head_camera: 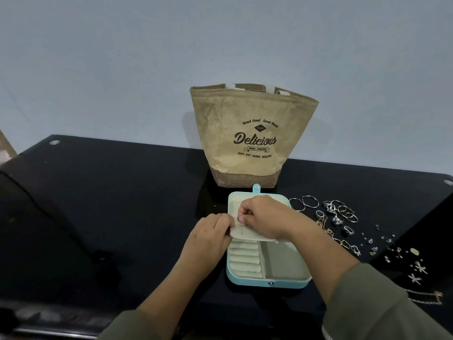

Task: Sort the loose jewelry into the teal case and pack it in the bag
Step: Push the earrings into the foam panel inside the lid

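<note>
Teal case (267,282) lies open on the black counter (122,217), one burlap bag (252,133) upright just behind. Left hand (208,238) grip pinches the cream insert panel (245,233); right hand (263,217) grip pinches something too small to identify. Loose jewelry (343,217) lies right; two large hoops (304,203) countable.
</note>
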Demonstrator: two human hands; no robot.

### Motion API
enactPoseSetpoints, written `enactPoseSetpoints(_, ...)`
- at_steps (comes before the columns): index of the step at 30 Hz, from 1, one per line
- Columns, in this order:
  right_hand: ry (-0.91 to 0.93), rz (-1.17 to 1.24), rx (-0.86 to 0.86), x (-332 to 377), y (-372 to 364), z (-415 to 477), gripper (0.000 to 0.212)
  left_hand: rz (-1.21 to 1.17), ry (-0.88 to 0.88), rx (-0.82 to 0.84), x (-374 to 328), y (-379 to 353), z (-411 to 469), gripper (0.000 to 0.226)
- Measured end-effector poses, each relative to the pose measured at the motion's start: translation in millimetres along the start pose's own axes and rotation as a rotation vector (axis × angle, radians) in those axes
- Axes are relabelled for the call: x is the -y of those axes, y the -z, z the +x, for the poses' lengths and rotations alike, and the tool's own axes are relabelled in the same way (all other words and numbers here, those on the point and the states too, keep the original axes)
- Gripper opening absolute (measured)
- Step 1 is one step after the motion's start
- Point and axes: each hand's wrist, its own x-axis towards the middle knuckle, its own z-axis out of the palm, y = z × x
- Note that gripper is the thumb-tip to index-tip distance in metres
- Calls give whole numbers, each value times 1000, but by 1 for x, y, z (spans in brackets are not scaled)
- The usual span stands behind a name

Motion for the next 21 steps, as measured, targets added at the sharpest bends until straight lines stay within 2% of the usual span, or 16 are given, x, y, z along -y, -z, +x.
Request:
enactPoseSetpoints(10, 33, -86, 42, 3, 2, 3, 9, 14, 14, 21, 0, 2, 4, 6)
enactPoseSetpoints(14, 14, -38, 53, -2, 4, 8, 10, 3, 23, 30, 1, 1, 6, 14)
enactPoseSetpoints(17, -3, 33, 61, -7, 5, 12, 10, -20, 17, 35, 3, 1, 4, 9)
enactPoseSetpoints(21, -35, 171, -14, -15, 4, 12, 3, -33, 20, 38, 4, 1, 6, 9)
